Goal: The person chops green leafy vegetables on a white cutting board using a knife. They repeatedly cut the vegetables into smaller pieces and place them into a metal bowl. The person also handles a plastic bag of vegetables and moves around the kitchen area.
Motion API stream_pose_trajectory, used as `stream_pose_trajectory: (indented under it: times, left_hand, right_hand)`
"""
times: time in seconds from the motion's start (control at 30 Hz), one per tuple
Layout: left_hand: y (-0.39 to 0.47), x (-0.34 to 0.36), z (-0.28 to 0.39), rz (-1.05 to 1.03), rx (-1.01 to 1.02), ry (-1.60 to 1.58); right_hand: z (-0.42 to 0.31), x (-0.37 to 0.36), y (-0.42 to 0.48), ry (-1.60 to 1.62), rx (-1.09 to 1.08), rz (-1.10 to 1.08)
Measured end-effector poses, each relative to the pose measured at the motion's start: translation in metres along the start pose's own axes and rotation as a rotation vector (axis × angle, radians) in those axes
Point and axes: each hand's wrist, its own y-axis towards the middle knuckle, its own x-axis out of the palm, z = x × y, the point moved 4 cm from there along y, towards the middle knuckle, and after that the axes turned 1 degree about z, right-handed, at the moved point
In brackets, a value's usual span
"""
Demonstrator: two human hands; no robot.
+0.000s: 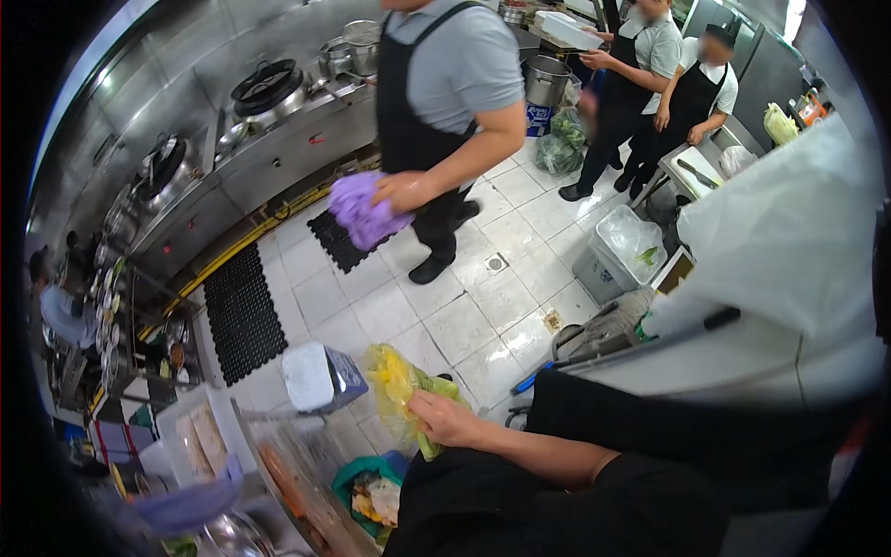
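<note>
My right hand (pixel 445 420) grips the side of a yellow translucent plastic bag (pixel 388 379), with green vegetable pieces showing through it. The bag hangs over the floor in front of my dark clothing. Just below it on the left stands a waste bin with a green liner (pixel 341 480), holding food scraps (pixel 376 498). Beyond the bag on its left is a square tin (pixel 308 378) with a pale top and blue side. My left hand is out of view.
A co-worker (pixel 445 83) holding a purple cloth (pixel 369 209) stands ahead near the wok range (pixel 278 160). Two more people work at the upper right. Black rubber mats (pixel 245 313), a lined grey bin (pixel 602 257) and a mop head (pixel 619 317) are on the tiled floor.
</note>
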Motion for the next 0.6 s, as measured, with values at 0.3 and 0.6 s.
stream_pose_trajectory:
  times: [0.3,0.6]
  left_hand:
    - [0.475,-0.184,0.325,-0.541,0.254,-2.033]
    - [0.667,-0.306,0.578,-1.217,0.522,-1.796]
  right_hand:
    - [0.052,-0.182,0.145,0.089,0.183,0.42]
    - [0.225,-0.359,0.162,-0.398,0.426,0.505]
